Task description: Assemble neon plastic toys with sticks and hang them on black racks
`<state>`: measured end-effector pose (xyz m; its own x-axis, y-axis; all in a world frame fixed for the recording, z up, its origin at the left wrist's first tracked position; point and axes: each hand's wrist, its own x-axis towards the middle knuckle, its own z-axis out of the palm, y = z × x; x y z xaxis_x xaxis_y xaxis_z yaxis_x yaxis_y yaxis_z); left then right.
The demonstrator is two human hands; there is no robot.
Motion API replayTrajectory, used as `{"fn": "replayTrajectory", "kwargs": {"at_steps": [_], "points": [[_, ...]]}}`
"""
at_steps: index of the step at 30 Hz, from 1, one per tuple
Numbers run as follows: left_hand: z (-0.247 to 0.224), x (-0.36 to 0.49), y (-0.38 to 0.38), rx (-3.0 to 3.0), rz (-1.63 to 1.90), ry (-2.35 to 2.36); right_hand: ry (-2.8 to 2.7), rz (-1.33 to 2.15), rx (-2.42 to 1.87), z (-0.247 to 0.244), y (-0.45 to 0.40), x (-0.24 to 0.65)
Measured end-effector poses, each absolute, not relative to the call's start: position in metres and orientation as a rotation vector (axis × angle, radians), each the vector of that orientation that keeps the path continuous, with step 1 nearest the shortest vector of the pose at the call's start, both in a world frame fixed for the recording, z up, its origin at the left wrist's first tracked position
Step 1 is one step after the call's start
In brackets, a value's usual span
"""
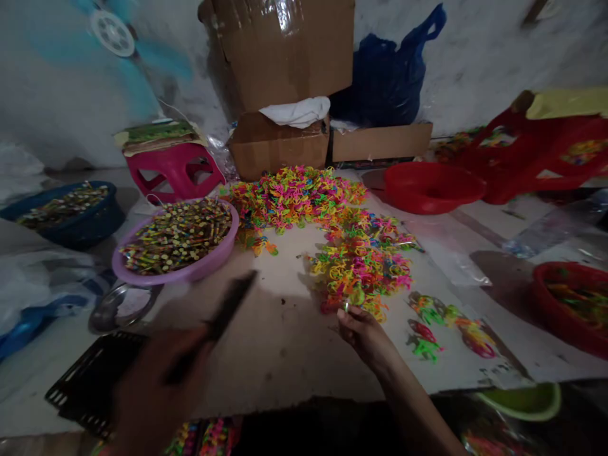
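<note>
My left hand, smeared by motion, is closed round a long dark strip that points up and away over the table; its exact kind is too blurred to tell. Just beneath that hand lies a black slotted plastic tray. At the near edge of a bright heap of small plastic pieces, my right hand pinches a small shiny piece between thumb and fingers. A yellow-green bit shows right beside the fingertips. A few loose plastic pieces lie to the right of this hand.
A purple basin of small colourful sticks stands left, near a metal bowl and a blue basin. Red basins sit right. Cardboard boxes, a pink stool and a running fan line the back.
</note>
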<state>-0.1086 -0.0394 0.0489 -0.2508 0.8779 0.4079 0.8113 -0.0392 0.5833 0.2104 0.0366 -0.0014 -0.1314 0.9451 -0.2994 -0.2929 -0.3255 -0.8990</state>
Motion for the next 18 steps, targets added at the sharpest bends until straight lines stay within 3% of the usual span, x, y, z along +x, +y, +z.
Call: {"fn": "replayTrajectory", "kwargs": {"at_steps": [2, 4, 7, 11, 15, 18], "points": [[0.022, -0.042, -0.038, 2.524, 0.983, 1.595, -0.866, 1.499, -1.143, 0.006, 0.035, 0.218], [-0.012, 0.006, -0.036, 2.784, 0.79, 1.263, -0.954, 1.362, -1.173, 0.01, 0.034, 0.223], [-0.05, 0.039, -0.036, 2.802, 0.757, 1.097, -1.215, 1.214, -1.29, 0.005, 0.031, 0.219], [-0.056, 0.033, -0.041, 2.629, 0.844, 1.052, -1.625, 1.007, -1.45, -0.012, 0.03, 0.194], [-0.049, -0.016, -0.048, 2.365, 1.028, 1.433, -1.865, 0.876, -1.414, -0.025, 0.032, 0.155], [-0.059, -0.061, -0.051, 1.653, 1.29, 1.965, -1.974, 0.82, -1.368, -0.031, 0.031, 0.119]]}}
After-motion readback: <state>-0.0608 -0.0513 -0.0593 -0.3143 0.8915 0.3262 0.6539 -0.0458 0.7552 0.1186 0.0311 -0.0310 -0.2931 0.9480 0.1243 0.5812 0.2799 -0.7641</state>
